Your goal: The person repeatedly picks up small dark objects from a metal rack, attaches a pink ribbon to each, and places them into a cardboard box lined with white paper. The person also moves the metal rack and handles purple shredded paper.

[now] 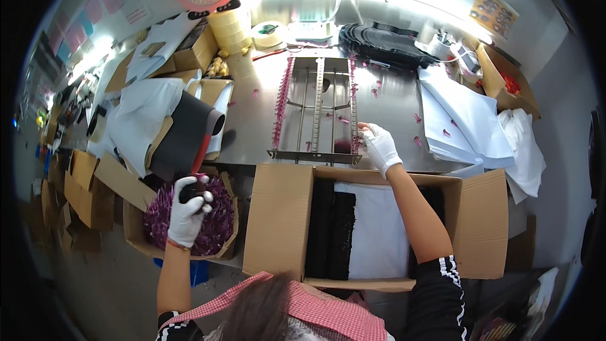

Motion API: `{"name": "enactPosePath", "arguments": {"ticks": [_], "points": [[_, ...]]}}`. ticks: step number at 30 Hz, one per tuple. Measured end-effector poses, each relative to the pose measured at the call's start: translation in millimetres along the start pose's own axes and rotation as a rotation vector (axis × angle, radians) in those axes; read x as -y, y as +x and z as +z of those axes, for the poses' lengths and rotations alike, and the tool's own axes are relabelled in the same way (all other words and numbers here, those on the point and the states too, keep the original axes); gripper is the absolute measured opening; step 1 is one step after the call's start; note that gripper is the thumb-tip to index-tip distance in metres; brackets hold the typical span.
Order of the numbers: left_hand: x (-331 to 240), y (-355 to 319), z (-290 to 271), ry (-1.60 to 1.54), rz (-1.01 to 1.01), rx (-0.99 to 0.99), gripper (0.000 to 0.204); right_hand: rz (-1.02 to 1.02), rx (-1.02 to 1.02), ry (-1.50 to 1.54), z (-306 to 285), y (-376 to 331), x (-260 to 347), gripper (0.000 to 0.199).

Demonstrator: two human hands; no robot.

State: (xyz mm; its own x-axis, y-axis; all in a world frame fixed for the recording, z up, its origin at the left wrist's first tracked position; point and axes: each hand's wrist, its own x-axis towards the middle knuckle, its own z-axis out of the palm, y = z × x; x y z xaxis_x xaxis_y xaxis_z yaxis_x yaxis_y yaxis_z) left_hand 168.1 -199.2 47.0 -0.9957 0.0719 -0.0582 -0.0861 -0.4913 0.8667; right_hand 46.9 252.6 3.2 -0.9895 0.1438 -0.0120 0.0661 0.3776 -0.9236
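Observation:
A metal rack [316, 113] with long rails stands on the steel table. Small magenta pieces line its left rail [282, 104] closely, and more sit along the upper part of the right rail [353, 82]. Beside the lower end of that right rail, my gloved right hand [380, 146] has its fingertips drawn together; what they pinch is too small to make out. My gloved left hand [187, 211] is above a carton of shiny purple pieces [218, 227], its fingers curled around something dark that I cannot identify.
An open cardboard box [278, 221] holding black and white material stands in front of the table. Loose magenta pieces [418, 141] and white sheets [464, 120] lie at the right. Tape rolls [230, 31] and black trays [385, 44] stand at the back.

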Motion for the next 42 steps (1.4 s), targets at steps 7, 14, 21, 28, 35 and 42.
{"name": "enactPosePath", "arguments": {"ticks": [7, 14, 21, 28, 35, 42], "points": [[-7, -60, -101, 0.572, 0.063, -0.437, 0.039, -0.106, 0.286, -0.441, -1, 22, 0, 0.041], [7, -75, -106, 0.492, 0.066, -0.568, 0.037, -0.397, 0.435, -1.097, 17, 23, 27, 0.061], [17, -76, -47, -0.667, -0.054, -0.024, 0.045, -0.507, 0.418, -1.223, 22, 19, 33, 0.049], [45, -52, 11, -1.077, -0.278, 0.191, 0.031, -0.553, 0.160, -1.145, 19, 21, 21, 0.024], [64, -38, 44, -1.171, -0.263, 0.403, 0.058, -0.336, -0.067, -0.434, -1, -5, 55, 0.027], [66, -24, 76, -1.034, -0.139, 0.360, 0.032, -0.790, 0.245, -0.403, 85, -136, 174, 0.036]]}}
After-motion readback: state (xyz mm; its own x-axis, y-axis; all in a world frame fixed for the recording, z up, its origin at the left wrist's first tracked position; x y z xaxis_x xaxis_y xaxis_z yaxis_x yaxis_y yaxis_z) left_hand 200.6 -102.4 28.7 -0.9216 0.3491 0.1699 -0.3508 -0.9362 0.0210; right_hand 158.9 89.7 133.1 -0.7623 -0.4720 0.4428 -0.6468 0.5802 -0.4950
